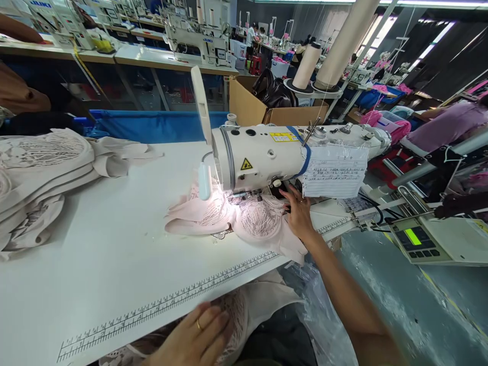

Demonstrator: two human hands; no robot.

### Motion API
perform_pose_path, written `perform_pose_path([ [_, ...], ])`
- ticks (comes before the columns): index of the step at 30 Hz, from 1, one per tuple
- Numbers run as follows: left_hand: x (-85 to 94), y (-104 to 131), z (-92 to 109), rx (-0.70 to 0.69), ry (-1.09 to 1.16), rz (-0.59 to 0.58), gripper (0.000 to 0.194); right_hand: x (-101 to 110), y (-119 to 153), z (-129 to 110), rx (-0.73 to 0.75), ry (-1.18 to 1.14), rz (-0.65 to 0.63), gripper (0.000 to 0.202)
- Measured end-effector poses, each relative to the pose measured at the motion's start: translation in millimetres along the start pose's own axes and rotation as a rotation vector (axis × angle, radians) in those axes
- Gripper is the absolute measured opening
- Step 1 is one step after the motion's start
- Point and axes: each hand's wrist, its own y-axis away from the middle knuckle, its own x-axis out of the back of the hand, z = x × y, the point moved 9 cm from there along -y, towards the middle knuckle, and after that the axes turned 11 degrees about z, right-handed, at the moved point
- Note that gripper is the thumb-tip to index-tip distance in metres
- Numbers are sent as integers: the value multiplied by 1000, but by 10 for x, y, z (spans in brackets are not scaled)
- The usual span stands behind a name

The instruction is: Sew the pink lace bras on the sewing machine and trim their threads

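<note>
A pale pink lace bra (259, 221) lies on the white sewing table (114, 244), partly under the head of the sewing machine (259, 155), where a lamp lights it. My right hand (300, 213) is at the bra's right edge beside the machine, its fingers reaching toward a dark part below the head. What its fingertips grip is too small to tell. At the bottom, below the table's front edge, my left hand (200, 333) is blurred, with its fingers curled against another pale lace piece (238, 315) on the lap.
Stacked pale lace garments (41, 173) lie at the table's left. A paper sheet (335, 170) hangs on the machine's right part. Behind stand a cardboard box (246, 104) and thread cones (307, 66). A control panel (417, 241) is at right. Another person's arm (19, 30) shows at upper left.
</note>
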Motion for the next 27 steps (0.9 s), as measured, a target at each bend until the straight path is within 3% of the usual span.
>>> perform_pose_path([
  [6,-197,-629,-1132,200,-129,-94,23,65,36,20,24,-44,74,54],
  [9,-410,-852,-1422,143,-100,-213,26,100,65,28,29,-57,77,45],
  [16,-634,-904,-1555,52,-68,-463,38,105,-120,-80,17,-151,5,39],
  [22,-729,-855,-1499,-18,-257,-535,40,-397,-412,-560,57,-119,-242,16],
  [27,-749,-846,-1436,-52,-308,-532,50,-703,-560,-624,88,11,-326,21],
])
